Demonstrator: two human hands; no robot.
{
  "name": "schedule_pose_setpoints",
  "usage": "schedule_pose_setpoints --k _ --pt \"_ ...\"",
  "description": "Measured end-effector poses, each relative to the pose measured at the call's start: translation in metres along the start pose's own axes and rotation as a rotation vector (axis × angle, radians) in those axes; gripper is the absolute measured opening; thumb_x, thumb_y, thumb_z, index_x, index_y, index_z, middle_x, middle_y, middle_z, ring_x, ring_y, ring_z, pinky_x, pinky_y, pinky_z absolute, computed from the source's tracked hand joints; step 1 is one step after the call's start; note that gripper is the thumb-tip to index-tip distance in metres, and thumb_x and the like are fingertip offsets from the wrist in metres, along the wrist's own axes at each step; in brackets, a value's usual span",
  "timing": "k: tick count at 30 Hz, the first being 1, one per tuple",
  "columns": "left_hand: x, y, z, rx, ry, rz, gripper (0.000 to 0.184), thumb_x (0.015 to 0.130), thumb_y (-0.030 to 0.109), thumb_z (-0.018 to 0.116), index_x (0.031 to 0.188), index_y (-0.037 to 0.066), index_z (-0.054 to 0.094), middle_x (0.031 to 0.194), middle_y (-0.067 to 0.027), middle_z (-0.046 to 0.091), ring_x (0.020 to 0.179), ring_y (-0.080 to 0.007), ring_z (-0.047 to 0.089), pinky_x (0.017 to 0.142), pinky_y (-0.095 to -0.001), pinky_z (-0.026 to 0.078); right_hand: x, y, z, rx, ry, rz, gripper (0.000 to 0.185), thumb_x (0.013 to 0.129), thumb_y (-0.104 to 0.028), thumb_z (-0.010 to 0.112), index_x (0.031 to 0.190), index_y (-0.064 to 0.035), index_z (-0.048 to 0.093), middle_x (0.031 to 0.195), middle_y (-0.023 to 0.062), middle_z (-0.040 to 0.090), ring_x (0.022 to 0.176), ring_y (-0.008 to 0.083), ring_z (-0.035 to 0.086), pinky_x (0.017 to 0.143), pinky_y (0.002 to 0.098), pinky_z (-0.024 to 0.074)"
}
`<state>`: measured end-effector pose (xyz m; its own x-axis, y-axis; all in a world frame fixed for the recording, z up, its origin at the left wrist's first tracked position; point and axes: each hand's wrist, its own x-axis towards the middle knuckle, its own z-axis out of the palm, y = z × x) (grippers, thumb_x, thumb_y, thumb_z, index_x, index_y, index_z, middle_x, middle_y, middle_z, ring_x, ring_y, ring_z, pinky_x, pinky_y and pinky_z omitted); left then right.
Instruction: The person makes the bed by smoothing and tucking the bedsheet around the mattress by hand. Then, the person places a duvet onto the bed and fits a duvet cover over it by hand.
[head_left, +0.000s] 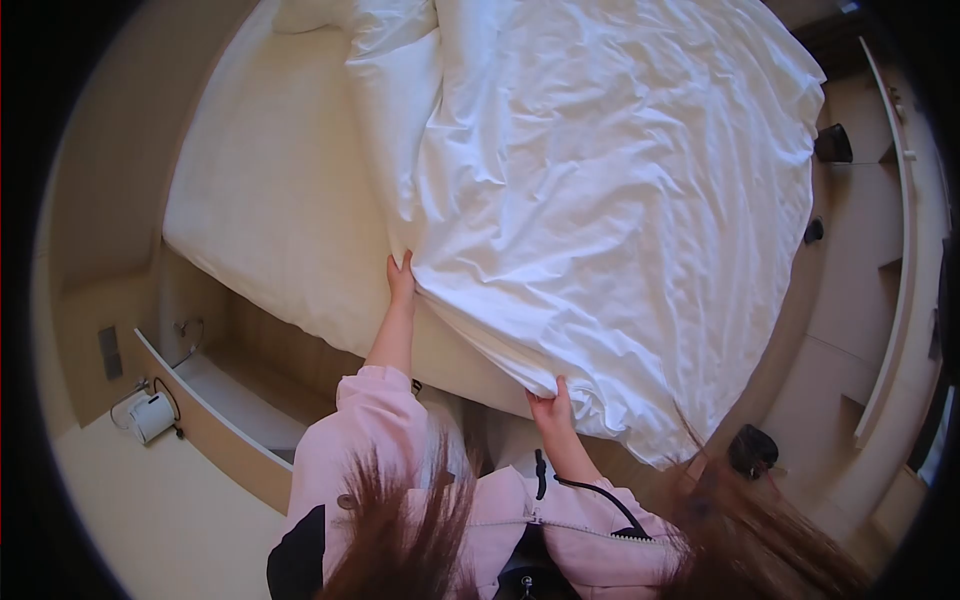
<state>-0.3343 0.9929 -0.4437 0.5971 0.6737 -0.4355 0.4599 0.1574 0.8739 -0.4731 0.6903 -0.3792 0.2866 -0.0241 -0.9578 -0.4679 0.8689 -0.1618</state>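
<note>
A white duvet (600, 190), wrinkled all over, covers the middle and right of the bed. My left hand (401, 274) grips its corner near the fold, with the fingers closed on the cloth. Farther along the same edge, my right hand (550, 402) pinches the duvet close to the bed's near side. Left of the duvet, the mattress with its pale fitted sheet (270, 170) lies bare. Some of the fingertips are hidden by the cloth.
An open compartment (250, 380) lies beside the bed at lower left, and a white device with a cord (150, 417) sits on a ledge. Right of the bed, a dark bin (752, 450) and a black object (833, 144) stand near a long shelf unit (850, 280).
</note>
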Motion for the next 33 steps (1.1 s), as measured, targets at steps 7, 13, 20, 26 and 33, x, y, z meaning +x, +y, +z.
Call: schedule_pose_setpoints --k 7,13,20,26,33 --pt "0.021 0.000 -0.013 -0.668 -0.259 -0.624 0.040 0.075 0.018 0.050 0.111 0.003 0.040 0.107 -0.0112 0.048 0.100 -0.0224 0.045 0.087 -0.0344 0.036 -0.018 0.073 0.063 0.201 -0.074 0.152 0.049 0.075 -0.039 0.054 0.113 -0.0133 0.039 0.116 0.0035 0.042 0.110 0.0224 0.036 0.091 0.0471 0.0240" --pt "0.014 0.049 -0.018 -0.604 -0.570 -0.686 0.044 0.073 0.017 0.053 0.112 0.002 0.039 0.111 -0.0112 0.046 0.104 -0.0221 0.043 0.090 -0.0350 0.034 0.004 0.150 0.187 0.070 -0.283 0.197 0.049 0.075 -0.036 0.055 0.115 -0.0131 0.037 0.118 0.0030 0.040 0.113 0.0205 0.033 0.094 0.0469 0.0205" --pt "0.040 0.093 -0.018 -0.819 -0.752 -0.862 0.053 0.076 0.032 0.051 0.116 0.001 0.035 0.115 -0.0114 0.043 0.105 -0.0253 0.042 0.091 -0.0388 0.032 0.028 0.156 0.240 0.540 -0.249 0.002 0.031 0.076 -0.015 0.054 0.104 -0.0034 0.045 0.103 0.0088 0.052 0.098 0.0223 0.048 0.086 0.0352 0.0393" --pt "0.131 0.111 0.028 -0.844 -0.617 -0.355 0.047 0.082 0.036 0.038 0.116 0.002 0.037 0.110 -0.0118 0.047 0.100 -0.0246 0.046 0.084 -0.0365 0.040 0.006 0.143 0.239 0.492 -0.302 -0.029 0.022 0.079 -0.019 0.048 0.097 -0.0050 0.050 0.098 0.0076 0.055 0.093 0.0207 0.052 0.083 0.0352 0.0417" --pt "0.171 0.154 0.024 -0.816 -0.543 -0.399 0.039 0.085 0.026 0.034 0.116 0.003 0.037 0.111 -0.0097 0.047 0.100 -0.0230 0.046 0.084 -0.0344 0.041 -0.016 0.140 0.251 0.460 -0.322 -0.046 0.028 0.082 -0.027 0.046 0.102 -0.0063 0.049 0.103 0.0066 0.054 0.095 0.0198 0.051 0.083 0.0340 0.0417"
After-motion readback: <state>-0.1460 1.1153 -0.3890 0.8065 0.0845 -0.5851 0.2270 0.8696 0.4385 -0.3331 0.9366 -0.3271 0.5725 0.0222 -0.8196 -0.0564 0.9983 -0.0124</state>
